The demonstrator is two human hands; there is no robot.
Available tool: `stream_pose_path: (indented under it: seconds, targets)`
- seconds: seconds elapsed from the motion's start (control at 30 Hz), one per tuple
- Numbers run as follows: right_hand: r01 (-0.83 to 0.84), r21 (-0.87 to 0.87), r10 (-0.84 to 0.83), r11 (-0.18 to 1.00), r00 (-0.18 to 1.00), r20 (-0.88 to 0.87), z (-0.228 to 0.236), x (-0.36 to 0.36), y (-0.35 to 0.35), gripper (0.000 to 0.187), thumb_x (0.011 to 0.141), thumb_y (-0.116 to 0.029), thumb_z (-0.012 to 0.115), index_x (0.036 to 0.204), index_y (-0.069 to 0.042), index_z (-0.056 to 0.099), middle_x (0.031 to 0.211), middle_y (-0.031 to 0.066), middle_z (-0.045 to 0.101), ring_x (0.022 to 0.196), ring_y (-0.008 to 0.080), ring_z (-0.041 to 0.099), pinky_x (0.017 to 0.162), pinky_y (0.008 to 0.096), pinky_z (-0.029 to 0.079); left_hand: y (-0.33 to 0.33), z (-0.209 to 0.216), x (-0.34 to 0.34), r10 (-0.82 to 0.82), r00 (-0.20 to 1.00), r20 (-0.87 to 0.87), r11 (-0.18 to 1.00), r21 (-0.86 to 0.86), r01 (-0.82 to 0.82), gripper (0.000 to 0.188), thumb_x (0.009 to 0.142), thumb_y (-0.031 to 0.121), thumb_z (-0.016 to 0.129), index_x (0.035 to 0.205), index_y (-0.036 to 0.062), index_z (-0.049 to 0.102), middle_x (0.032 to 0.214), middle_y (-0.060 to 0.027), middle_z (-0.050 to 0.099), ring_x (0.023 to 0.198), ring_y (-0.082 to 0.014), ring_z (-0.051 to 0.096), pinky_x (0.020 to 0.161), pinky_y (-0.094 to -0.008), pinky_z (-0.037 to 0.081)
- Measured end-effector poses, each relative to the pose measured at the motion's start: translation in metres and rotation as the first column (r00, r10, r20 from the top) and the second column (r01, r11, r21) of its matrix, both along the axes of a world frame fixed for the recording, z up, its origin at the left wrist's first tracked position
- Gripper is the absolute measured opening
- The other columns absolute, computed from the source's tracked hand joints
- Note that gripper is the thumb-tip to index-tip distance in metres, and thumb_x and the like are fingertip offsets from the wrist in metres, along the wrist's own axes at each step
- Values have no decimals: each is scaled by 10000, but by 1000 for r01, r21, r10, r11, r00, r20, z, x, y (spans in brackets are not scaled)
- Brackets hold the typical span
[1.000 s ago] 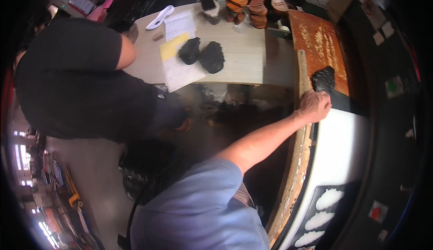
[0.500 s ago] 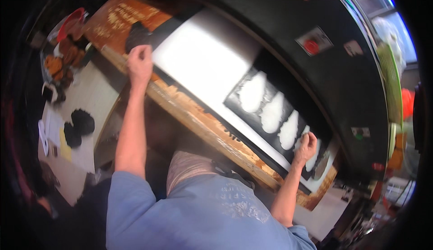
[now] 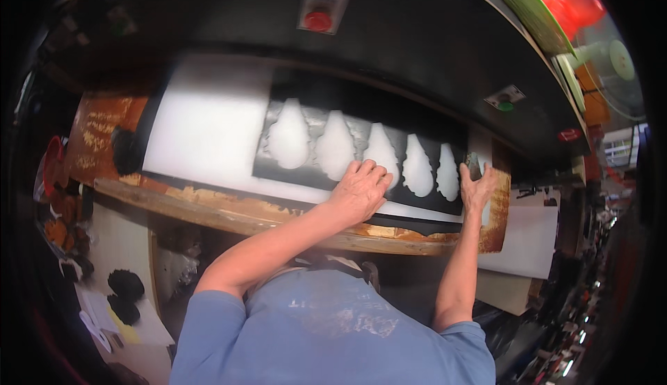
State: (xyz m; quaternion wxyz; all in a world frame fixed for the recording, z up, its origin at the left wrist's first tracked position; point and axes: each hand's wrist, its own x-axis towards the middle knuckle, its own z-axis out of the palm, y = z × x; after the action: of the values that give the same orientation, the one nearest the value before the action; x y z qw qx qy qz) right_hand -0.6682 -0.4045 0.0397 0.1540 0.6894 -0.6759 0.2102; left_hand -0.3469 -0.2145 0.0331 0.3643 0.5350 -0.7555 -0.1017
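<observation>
A black sheet [image 3: 278, 166] lies on a white board [image 3: 208, 121]. Several tapered holes with wavy edges run across it, showing white through them. My left hand [image 3: 361, 189] rests at the sheet's near edge by the middle hole, fingers bent and close together; the fingertips' contact is partly hidden. At the sheet's right end, my right hand [image 3: 476, 187] has its thumb and fingers on either side of a narrow dark grey piece [image 3: 474, 166], whose kind I cannot make out.
A black machine beam [image 3: 236, 23] with a red button [image 3: 317, 21] and a green button [image 3: 505, 105] spans above the board. A worn wooden edge [image 3: 174, 208] runs along the front. Black scalloped pieces [image 3: 126, 284] lie on a side table at left.
My left hand has come from the board's left end over to the black sheet. My right hand is now at the sheet's right end, beside the narrow grey piece. The view has turned.
</observation>
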Motion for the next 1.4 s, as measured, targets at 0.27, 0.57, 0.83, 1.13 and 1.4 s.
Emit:
stream_pose_path:
  seconds: [0.27, 0.57, 0.83, 1.13, 1.4]
  targets:
    - [-107, 178, 55, 978, 960, 274, -23, -26, -1, 937, 811, -505, 844, 1535, 24, 569, 1524, 271, 594, 1440, 461, 520, 1220, 527, 415, -19, -12, -25, -10, 985, 175, 999, -46, 19, 317, 834, 268, 848, 986, 44, 682, 1084, -123, 620, 1079, -327, 583, 955, -472, 478]
    - [-260, 186, 139, 947, 859, 492, -8, -33, -6, 847, 775, -318, 887, 1460, 102, 619, 1403, 267, 694, 1298, 370, 671, 1137, 447, 509, -13, -4, -21, 10, 986, 166, 993, -114, 9, 270, 945, 295, 792, 880, 60, 676, 900, -110, 615, 887, -321, 614, 825, -466, 500]
    - [-533, 200, 275, 822, 680, 680, 56, -7, 24, 820, 805, -204, 876, 1539, 25, 590, 1511, 188, 620, 1371, 314, 618, 1180, 421, 479, 49, 24, -27, -76, 950, 302, 994, 94, 50, 312, 1008, 371, 714, 914, 74, 717, 918, -75, 624, 863, -250, 630, 793, -400, 492]
    - [-959, 130, 877, 252, 283, 389, 89, 159, 39, 812, 684, -121, 869, 1444, 47, 637, 1458, 227, 601, 1308, 412, 588, 1108, 484, 522, 93, 38, -43, -212, 976, 46, 918, 353, 182, 355, 966, 344, 779, 898, 3, 704, 1010, -150, 637, 929, -331, 686, 881, -447, 550]
    - [-888, 375, 962, -267, -224, 155, 88, 298, 34, 687, 764, 27, 759, 1433, -96, 661, 1515, 149, 587, 1435, 394, 510, 1268, 553, 373, 105, 52, 88, 200, 884, -422, 973, 192, -129, 79, 1012, 50, 697, 993, -14, 740, 975, -155, 744, 896, -319, 723, 846, -408, 588]
